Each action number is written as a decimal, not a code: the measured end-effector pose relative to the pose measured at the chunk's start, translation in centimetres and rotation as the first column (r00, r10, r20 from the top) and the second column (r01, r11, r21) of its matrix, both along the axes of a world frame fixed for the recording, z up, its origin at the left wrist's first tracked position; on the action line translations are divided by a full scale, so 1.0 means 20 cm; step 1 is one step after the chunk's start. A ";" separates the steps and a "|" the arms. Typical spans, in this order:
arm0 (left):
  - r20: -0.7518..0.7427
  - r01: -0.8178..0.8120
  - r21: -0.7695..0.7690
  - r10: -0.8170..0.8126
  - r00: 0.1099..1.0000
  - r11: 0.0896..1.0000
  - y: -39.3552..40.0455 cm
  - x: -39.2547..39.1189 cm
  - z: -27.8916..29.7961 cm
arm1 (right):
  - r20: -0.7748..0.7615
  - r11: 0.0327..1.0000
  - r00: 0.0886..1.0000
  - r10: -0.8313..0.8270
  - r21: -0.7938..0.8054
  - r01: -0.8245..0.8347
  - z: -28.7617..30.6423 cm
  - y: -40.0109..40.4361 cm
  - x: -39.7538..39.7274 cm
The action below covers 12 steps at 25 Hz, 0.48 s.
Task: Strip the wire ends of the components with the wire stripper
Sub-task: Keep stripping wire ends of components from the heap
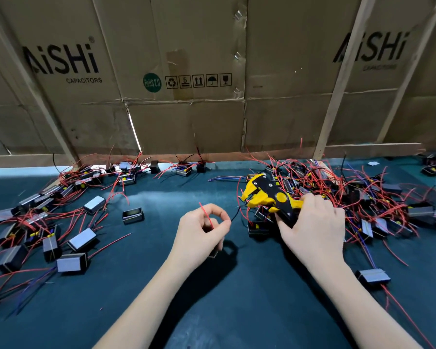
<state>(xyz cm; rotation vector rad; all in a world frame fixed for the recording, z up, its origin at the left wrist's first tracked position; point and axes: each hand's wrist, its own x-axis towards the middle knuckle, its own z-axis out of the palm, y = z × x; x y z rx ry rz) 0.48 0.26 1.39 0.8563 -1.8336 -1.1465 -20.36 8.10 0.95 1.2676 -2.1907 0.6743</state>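
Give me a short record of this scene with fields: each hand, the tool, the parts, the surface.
left hand: pinches a red wire, end pointing up
right hand: grips the wire stripper
wire stripper: yellow and black, head facing left
parts: loose components at left, tangled pile at right
surface: dark green table
backdrop: cardboard boxes

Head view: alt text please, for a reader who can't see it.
A person's left hand pinches a red wire upright while the right hand grips a yellow-and-black wire stripper on a dark green table. Piles of small wired components lie on both sides, with cardboard boxes behind.
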 end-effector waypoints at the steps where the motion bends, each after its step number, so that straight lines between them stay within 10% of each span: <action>1: 0.014 -0.001 -0.017 0.001 1.000 1.000 0.00 0.00 0.00 | -0.032 1.000 0.999 -0.021 0.001 0.021 0.00 0.00 0.00; 12: 0.117 -0.119 -0.123 0.133 0.984 0.985 -0.01 -0.01 -0.03 | -0.192 0.999 0.981 0.026 -0.015 -0.029 0.01 -0.01 0.01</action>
